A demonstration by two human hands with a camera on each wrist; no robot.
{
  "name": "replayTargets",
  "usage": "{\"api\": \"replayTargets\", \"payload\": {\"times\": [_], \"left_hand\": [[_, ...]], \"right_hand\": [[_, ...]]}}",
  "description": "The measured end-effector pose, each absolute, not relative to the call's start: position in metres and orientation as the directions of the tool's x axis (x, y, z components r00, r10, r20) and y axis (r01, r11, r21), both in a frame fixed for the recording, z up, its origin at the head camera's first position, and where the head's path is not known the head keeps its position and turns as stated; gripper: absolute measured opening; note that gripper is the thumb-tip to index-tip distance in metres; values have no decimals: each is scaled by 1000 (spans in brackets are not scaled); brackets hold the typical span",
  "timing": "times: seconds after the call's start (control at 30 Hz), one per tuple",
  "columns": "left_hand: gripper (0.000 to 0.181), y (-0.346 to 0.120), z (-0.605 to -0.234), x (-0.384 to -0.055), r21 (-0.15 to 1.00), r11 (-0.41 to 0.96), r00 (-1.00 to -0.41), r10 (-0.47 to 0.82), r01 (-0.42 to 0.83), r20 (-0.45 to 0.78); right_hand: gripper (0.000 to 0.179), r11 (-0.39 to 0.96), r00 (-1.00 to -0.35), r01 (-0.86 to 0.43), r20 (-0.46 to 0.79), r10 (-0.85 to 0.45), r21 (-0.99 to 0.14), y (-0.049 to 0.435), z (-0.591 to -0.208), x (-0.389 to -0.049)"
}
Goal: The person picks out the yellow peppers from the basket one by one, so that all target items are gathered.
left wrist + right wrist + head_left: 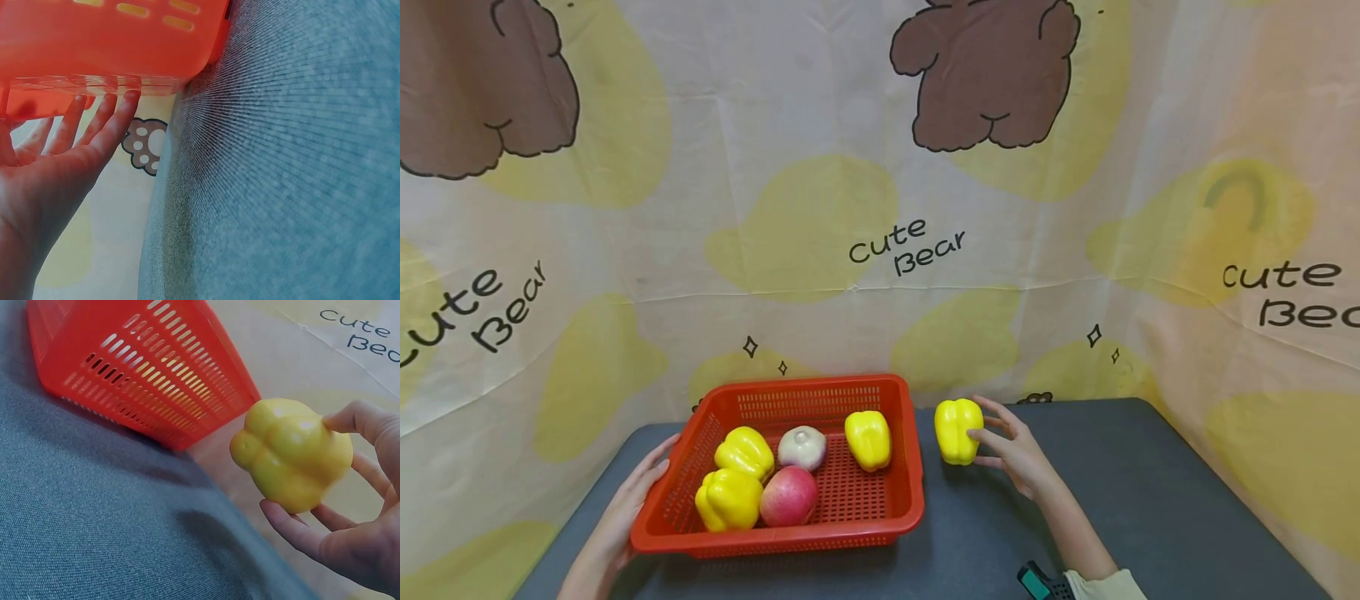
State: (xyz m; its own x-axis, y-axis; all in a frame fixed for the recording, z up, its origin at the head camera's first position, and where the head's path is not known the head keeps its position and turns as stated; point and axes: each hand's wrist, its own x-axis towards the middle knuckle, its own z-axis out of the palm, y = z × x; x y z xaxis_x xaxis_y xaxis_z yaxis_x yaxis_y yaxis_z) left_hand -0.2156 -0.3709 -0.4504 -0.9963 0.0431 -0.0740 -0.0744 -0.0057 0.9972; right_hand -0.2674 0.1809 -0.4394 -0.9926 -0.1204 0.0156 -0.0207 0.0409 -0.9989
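My right hand [1018, 458] holds a yellow bell pepper [957, 431] between thumb and fingers, to the right of the red basket [910, 500]. In the right wrist view, the pepper [294, 456] hangs above the table, its shadow below. My left hand [628, 500] rests against the basket's left side. In the left wrist view its fairly straight fingers [103, 119] touch the basket wall [112, 44]. Inside the basket lie a yellow bell pepper [868, 440] at the right, two more yellow bell peppers [745, 450] at the left, a white-purple onion [802, 447] and a pink-red apple [789, 497].
The basket stands on a dark blue-grey table [1150, 500]. Behind it hangs a cloth [820, 333] printed with bears and lettering. A black and teal wrist device [1037, 581] shows by my right sleeve.
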Motion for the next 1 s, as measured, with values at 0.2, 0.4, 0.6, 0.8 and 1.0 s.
{"api": "replayTargets", "payload": {"times": [0.2,0.4,0.6,0.8,1.0], "left_hand": [[60,-371,-451,-215,997,-8,-996,46,-70,-70],[62,-371,-451,-215,997,-11,-996,48,-70,-70],[62,-371,-450,-215,998,-17,-997,49,-65,-64],[55,-372,-452,-215,998,-24,-997,61,-59,-57],[53,-372,-453,-215,999,-26,-998,58,-38,-36]], "right_hand": [[65,38,-993,-20,16,-119,-999,181,-442,-269],[68,40,-994,-25,21,-107,-999,181,-444,-270],[72,39,-994,-31,27,-104,-999,180,-448,-271],[72,50,-995,-29,24,-100,-998,179,-452,-273],[73,80,-995,-29,21,-96,-996,180,-456,-274]]}}
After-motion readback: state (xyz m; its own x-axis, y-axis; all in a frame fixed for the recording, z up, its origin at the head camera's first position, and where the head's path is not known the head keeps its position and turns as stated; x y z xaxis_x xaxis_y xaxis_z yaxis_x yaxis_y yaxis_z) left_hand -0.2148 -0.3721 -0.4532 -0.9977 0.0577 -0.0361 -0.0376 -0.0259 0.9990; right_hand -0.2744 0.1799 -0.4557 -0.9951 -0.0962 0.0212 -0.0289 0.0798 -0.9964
